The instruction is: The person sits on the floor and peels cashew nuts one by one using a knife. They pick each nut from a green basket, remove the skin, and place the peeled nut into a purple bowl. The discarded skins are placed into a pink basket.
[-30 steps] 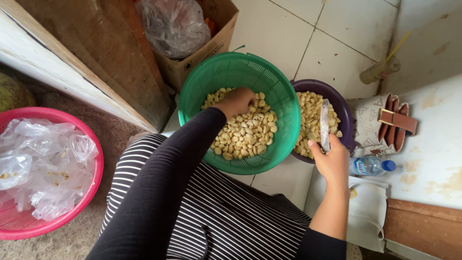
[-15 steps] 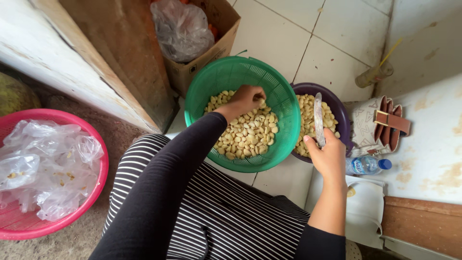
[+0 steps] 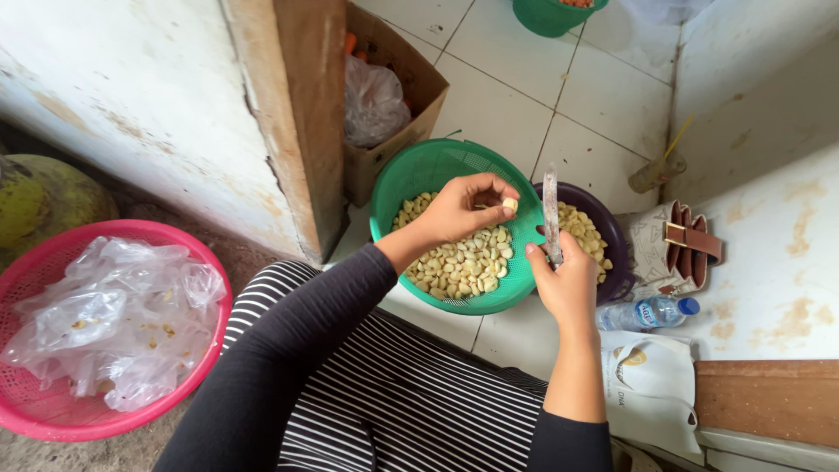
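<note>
Landmark: the green colander basket [image 3: 437, 170], on the tiled floor [image 3: 603, 96] in front of the seated person's knees.

Left hand [image 3: 461, 208] hovers over the basket's middle, fingers pinched shut on one pale garlic clove [image 3: 509, 204], held just above the heap of peeled cloves [image 3: 459, 267] inside the basket. Right hand [image 3: 566, 281] sits at the basket's right rim, fist clenched round the handle of a small knife [image 3: 551, 214], blade upright and close beside the clove and the left fingertips.

Right of the basket, touching its rim: a purple bowl [image 3: 612, 240] holding more pale cloves. Further right, a water bottle [image 3: 651, 311] lying on its side and a pair of brown sandals [image 3: 686, 245]. Behind the basket to its left, a cardboard box [image 3: 411, 83] with a plastic bag in it. Well left of the basket, a pink basket [image 3: 205, 262] lined with crumpled clear plastic.

Risks, as I judge them:
- Blade and left fingertips are very near each other; a slip while the clove is small and slick could nick a finger.
- The clove is held by the fingertips only; a loose pinch drops it back among the peeled ones, where it would be hard to tell apart.
- The right elbow works above the purple bowl; a bump could tip it against the basket.
</note>
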